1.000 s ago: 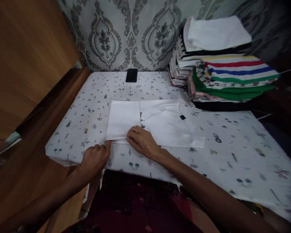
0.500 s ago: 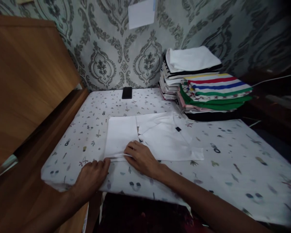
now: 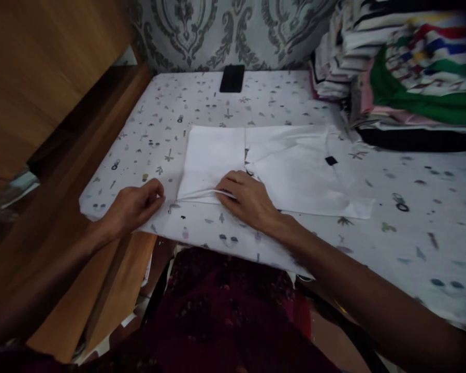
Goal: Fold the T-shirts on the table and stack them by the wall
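Note:
A white T-shirt (image 3: 295,166) lies partly folded on the cloth-covered table, its black neck label toward the right and a squared folded part at the left. My right hand (image 3: 248,199) rests on its near edge, fingers closed on a raised fold of the fabric. Part of that fold is hidden under the fingers. Just left of the shirt's near corner, my left hand (image 3: 137,204) is held with curled fingers, apart from the fabric; nothing shows in it.
A black phone (image 3: 232,79) lies at the back of the patterned tablecloth (image 3: 151,134). Stacks of folded clothes (image 3: 411,98) stand at the back right, by the wallpapered wall (image 3: 233,31). Wooden furniture (image 3: 50,67) borders the left side.
My left hand has let go of the shirt's near left corner and moved left of it. My right hand stays on the near edge. The camera view has tilted down.

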Tool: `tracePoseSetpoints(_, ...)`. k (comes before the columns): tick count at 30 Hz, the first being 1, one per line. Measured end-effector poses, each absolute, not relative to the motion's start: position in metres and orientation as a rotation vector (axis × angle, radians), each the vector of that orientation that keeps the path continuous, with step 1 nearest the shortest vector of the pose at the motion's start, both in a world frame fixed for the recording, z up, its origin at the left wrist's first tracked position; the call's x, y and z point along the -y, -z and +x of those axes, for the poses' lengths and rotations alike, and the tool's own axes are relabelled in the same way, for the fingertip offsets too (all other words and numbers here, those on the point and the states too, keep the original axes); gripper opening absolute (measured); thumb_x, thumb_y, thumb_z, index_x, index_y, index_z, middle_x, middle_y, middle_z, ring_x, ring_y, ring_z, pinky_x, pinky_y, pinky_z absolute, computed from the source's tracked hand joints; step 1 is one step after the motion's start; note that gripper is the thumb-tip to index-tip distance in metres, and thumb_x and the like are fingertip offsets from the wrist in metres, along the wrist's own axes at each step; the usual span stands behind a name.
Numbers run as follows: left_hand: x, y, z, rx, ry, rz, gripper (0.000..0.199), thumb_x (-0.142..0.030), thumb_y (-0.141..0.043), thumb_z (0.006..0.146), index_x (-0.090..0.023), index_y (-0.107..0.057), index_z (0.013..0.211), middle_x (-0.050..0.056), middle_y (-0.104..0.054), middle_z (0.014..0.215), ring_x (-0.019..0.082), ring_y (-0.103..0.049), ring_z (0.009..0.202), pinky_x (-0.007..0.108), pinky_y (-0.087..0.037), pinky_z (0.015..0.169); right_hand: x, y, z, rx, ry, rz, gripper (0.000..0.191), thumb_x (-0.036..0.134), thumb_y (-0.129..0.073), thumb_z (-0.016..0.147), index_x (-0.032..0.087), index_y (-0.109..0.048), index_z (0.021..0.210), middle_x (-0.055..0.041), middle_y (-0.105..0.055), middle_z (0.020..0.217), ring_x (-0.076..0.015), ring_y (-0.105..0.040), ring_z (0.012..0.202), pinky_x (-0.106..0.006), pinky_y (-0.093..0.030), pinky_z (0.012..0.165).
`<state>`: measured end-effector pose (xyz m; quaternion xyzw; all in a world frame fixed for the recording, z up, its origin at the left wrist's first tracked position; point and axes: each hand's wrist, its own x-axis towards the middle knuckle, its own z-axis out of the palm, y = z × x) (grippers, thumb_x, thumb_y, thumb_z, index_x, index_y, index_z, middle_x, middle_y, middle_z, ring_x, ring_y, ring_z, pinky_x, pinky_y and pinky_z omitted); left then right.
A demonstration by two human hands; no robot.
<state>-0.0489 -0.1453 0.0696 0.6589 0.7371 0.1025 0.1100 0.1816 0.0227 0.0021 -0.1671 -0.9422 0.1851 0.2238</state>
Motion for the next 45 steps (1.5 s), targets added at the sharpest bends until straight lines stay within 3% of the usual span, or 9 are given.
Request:
tracePoseSetpoints(14, 0.117, -0.072, -0.038, -2.003, -0.356, 1.983, 0.022, -0.036, -0.047, 0.094, -0.022, -0.063, 0.095, 0.000, -0.068, 0.078, 0.016, -0.061, 0.070, 0.027, -0.045, 0.065, -0.016, -0.033, 0.191, 2.546, -0.776, -0.342, 0.031, 0.037, -0.051, 0.097, 0.019, -0.072, 0.084, -0.0094, -0.069, 0.097, -0.0217, -0.063, 0.089, -0.037, -0.053, 0.077)
tracePoseSetpoints(17, 0.077, -0.074, -0.049, -2.057, -0.595, 2.022, 0.033, -0.040, -0.041, 0.097, -0.020, -0.063, 0.112, 0.007, -0.072, 0.106, 0.021, -0.066, 0.095, 0.034, -0.052, 0.083, -0.021, -0.047, 0.178, 2.523, -0.741, -0.498, 0.035, 0.034, -0.041, 0.101, 0.018, -0.073, 0.100, -0.0116, -0.071, 0.113, -0.0244, -0.064, 0.105, -0.042, -0.053, 0.090)
tracePoseSetpoints(21, 0.007, -0.051, -0.052, -2.121, -0.507, 2.176, 0.051, -0.039, -0.035, 0.099, -0.013, -0.046, 0.142, 0.017, -0.048, 0.152, 0.027, -0.041, 0.143, 0.047, -0.033, 0.117, -0.042, -0.041, 0.147, 2.625, -0.438, -0.805, 0.051, 0.038, -0.042, 0.099, 0.011, -0.052, 0.142, -0.0182, -0.043, 0.155, -0.0340, -0.034, 0.146, -0.056, -0.028, 0.119)
tracePoseSetpoints(25, -0.029, -0.018, -0.056, -2.120, -0.220, 2.169, 0.064, -0.048, -0.033, 0.100, -0.010, -0.033, 0.152, 0.019, -0.028, 0.163, 0.028, -0.020, 0.153, 0.052, -0.017, 0.123, -0.060, -0.015, 0.130, 2.764, -0.400, -0.999, 0.070, 0.052, -0.041, 0.098, 0.006, -0.038, 0.152, -0.0200, -0.030, 0.161, -0.0344, -0.019, 0.152, -0.057, -0.017, 0.122)
tracePoseSetpoints(31, -0.029, -0.001, -0.064, -2.041, -0.624, 2.040, 0.069, -0.055, -0.044, 0.095, -0.014, -0.035, 0.150, 0.019, -0.025, 0.164, 0.030, -0.017, 0.154, 0.055, -0.015, 0.123, -0.060, -0.014, 0.135, 2.736, -0.464, -0.980, 0.070, 0.054, -0.044, 0.097, 0.009, -0.040, 0.151, -0.0187, -0.029, 0.162, -0.0322, -0.017, 0.153, -0.055, -0.015, 0.124)
tracePoseSetpoints(34, -0.020, -0.014, -0.067, -2.012, -1.075, 1.559, 0.070, -0.052, -0.059, 0.088, -0.019, -0.040, 0.146, 0.018, -0.029, 0.162, 0.031, -0.028, 0.151, 0.052, -0.029, 0.120, -0.062, -0.025, 0.142, 2.647, -0.607, -0.968, 0.068, 0.052, -0.043, 0.099, 0.008, -0.039, 0.151, -0.0197, -0.030, 0.161, -0.0316, -0.017, 0.153, -0.054, -0.015, 0.124)
tracePoseSetpoints(36, -0.009, -0.030, -0.069, -1.943, -1.271, 1.124, 0.064, -0.047, -0.066, 0.084, -0.021, -0.046, 0.138, 0.018, -0.046, 0.151, 0.030, -0.046, 0.140, 0.048, -0.044, 0.111, -0.066, -0.032, 0.149, 2.518, -0.768, -0.964, 0.068, 0.051, -0.037, 0.101, 0.005, -0.038, 0.151, -0.0208, -0.029, 0.162, -0.0302, -0.017, 0.153, -0.053, -0.015, 0.125)
tracePoseSetpoints(40, 0.013, -0.064, -0.067, -1.723, -1.109, 0.609, 0.048, -0.037, -0.081, 0.072, -0.017, -0.062, 0.111, 0.015, -0.071, 0.113, 0.029, -0.071, 0.103, 0.039, -0.063, 0.076, -0.082, -0.041, 0.160, 2.062, -1.174, -0.967, 0.066, 0.053, -0.033, 0.101, 0.011, -0.041, 0.151, -0.0155, -0.032, 0.161, -0.0248, -0.025, 0.152, -0.048, -0.019, 0.124)
tracePoseSetpoints(45, 0.022, -0.079, -0.042, -1.602, -0.933, 0.570, 0.053, -0.025, -0.085, 0.063, -0.016, -0.063, 0.110, 0.010, -0.076, 0.094, 0.023, -0.073, 0.075, 0.029, -0.059, 0.055, -0.106, -0.032, 0.153, 1.305, -1.595, -0.940, 0.057, 0.053, -0.036, 0.100, 0.023, -0.047, 0.147, -0.0057, -0.041, 0.158, -0.0187, -0.036, 0.146, -0.043, -0.027, 0.122)
